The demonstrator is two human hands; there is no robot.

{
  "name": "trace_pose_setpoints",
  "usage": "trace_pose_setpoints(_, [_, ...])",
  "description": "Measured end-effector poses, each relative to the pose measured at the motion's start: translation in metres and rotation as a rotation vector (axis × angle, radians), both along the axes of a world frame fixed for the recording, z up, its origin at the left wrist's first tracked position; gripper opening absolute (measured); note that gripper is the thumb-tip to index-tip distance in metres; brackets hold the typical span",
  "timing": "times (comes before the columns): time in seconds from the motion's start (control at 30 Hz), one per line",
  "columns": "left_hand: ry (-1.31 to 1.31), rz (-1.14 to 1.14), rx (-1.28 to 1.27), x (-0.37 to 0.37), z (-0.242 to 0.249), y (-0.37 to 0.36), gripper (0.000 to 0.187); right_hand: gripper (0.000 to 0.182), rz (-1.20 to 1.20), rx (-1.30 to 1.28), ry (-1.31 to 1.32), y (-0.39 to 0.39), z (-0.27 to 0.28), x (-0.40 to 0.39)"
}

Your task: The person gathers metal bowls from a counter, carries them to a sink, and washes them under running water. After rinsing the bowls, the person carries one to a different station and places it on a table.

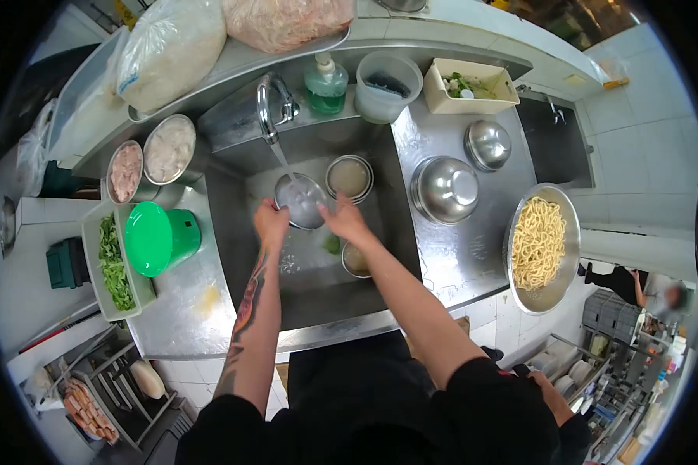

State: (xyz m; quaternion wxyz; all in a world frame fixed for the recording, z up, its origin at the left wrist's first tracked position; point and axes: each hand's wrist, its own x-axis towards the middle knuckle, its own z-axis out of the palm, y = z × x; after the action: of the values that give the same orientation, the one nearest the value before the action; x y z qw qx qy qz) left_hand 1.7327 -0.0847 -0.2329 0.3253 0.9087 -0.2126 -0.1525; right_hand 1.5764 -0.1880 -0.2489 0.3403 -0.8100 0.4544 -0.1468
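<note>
A small bowl (354, 260) sits by the person's right forearm, low in the steel sink (318, 301). Just past it, the left hand (271, 223) and right hand (347, 220) pinch opposite sides of a shiny metal bowl (302, 204), held in the sink under the running tap (264, 116). A cloudy-filled bowl (349, 177) stands beside it; farther back, a green soap bottle (326, 91) neighbours a translucent tub (374, 108).

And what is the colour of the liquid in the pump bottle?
Green, slightly bluish; the liquid shows best in the head view.
</note>
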Motion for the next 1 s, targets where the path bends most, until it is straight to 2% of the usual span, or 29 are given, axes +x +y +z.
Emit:
trace_pose_setpoints(0.03, [0.165, 0.077, -0.043, -0.004, 0.016, -0.005, 0.017, 0.041, -0.062, 0.273, 0.064, 0.0, -0.013, 0.018])
trace_pose_setpoints(0.07, [0.332, 0.154, -0.08, -0.009, 0.026, -0.006, 0.018, 0.041, -0.054, 0.276, 0.052, -0.001, -0.012, 0.028])
trace_pose_setpoints(0.1, [0.157, 0.122, -0.123, -0.02, 0.033, -0.004, 0.04, 0.044, -0.265, 0.667, -0.082, 0.001, -0.012, 0.038])
trace_pose_setpoints(0.13, [0.147, 0.124, -0.109, -0.027, 0.028, -0.004, 0.04, 0.046, -0.483, 1.06, -0.215, 0.01, -0.016, 0.046])
trace_pose_setpoints(0.17, [0.024, 0.09, -0.211, -0.032, 0.018, -0.007, 0.055, 0.046, -0.477, 1.071, -0.218, 0.027, -0.019, 0.052])
trace_pose_setpoints(0.2, [-0.099, 0.054, -0.316, -0.031, 0.012, -0.007, 0.07, 0.042, -0.448, 1.242, -0.241, 0.047, -0.036, 0.058])
trace_pose_setpoints(0.23, [0.183, 0.039, -0.241, -0.022, 0.027, -0.004, 0.084, 0.04, -0.435, 1.324, -0.253, 0.046, -0.047, 0.056])
trace_pose_setpoints(0.27, [0.187, 0.038, -0.239, -0.017, 0.039, 0.0, 0.084, 0.039, -0.422, 1.406, -0.261, 0.045, -0.06, 0.055])
trace_pose_setpoints(0.33, [0.874, 0.048, -0.388, -0.012, 0.071, 0.002, 0.084, 0.025, -0.328, 0.0, -0.057, 0.001, -0.075, 0.039])
trace_pose_setpoints(0.4, [0.851, 0.063, -0.397, -0.018, 0.042, 0.0, 0.084, 0.025, -0.403, 0.082, -0.141, 0.008, -0.054, 0.045])
trace_pose_setpoints(0.47, [-0.114, -0.077, -0.496, -0.02, -0.015, -0.004, 0.082, 0.029, -0.375, 1.137, -0.144, 0.031, -0.047, 0.059])
trace_pose_setpoints(0.5, [-0.229, -0.089, -0.468, -0.014, -0.046, -0.001, 0.08, 0.029, -0.376, 1.133, -0.148, 0.024, -0.038, 0.058])
trace_pose_setpoints(0.53, [-0.223, -0.085, -0.466, -0.015, -0.026, 0.002, 0.08, 0.029, -0.305, 0.779, -0.029, 0.013, -0.025, 0.047])
trace_pose_setpoints(0.6, [0.752, 0.024, -0.377, -0.014, 0.037, 0.007, 0.077, 0.03, -0.144, 0.073, 0.193, -0.01, 0.002, 0.026])
trace_pose_setpoints(0.63, [0.87, 0.005, -0.341, 0.0, 0.023, 0.008, 0.073, 0.03, -0.146, 0.08, 0.197, -0.016, 0.006, 0.02])
trace_pose_setpoints(0.67, [0.872, 0.004, -0.34, 0.017, 0.011, 0.009, 0.073, 0.025, 0.104, -0.305, -0.039, -0.026, 0.011, 0.017])
trace_pose_setpoints(0.73, [1.175, 0.147, -0.259, 0.052, 0.013, 0.004, 0.061, 0.021, 0.357, -0.685, -0.274, -0.029, 0.027, 0.016])
trace_pose_setpoints(0.77, [1.551, -0.117, -0.022, 0.1, -0.021, -0.006, 0.055, 0.019, 0.567, -0.411, -0.214, -0.031, 0.039, 0.013])
trace_pose_setpoints(0.8, [1.558, -0.121, -0.021, 0.089, -0.011, -0.013, 0.055, 0.019, 0.756, -0.123, -0.154, -0.031, 0.045, 0.01])
trace_pose_setpoints(0.83, [1.188, -0.138, 0.021, 0.069, 0.013, -0.028, 0.057, 0.019, 0.753, -0.126, -0.149, -0.028, 0.04, 0.017])
trace_pose_setpoints(0.87, [0.815, -0.149, 0.054, 0.047, 0.028, -0.044, 0.06, 0.018, 0.329, 0.392, -0.359, -0.021, 0.027, 0.036])
trace_pose_setpoints(0.9, [0.235, -0.172, -0.001, 0.017, 0.028, -0.05, 0.061, 0.019, -0.129, 0.888, -0.548, -0.013, 0.021, 0.057])
trace_pose_setpoints(0.93, [-0.085, -0.204, -0.138, -0.001, 0.022, -0.048, 0.056, 0.018, -0.499, 1.299, -0.893, 0.002, 0.031, 0.069])
trace_pose_setpoints(1.0, [0.0, 0.012, -0.384, -0.021, 0.007, -0.038, 0.046, 0.028, -0.536, 1.035, -0.729, 0.026, 0.034, 0.077])
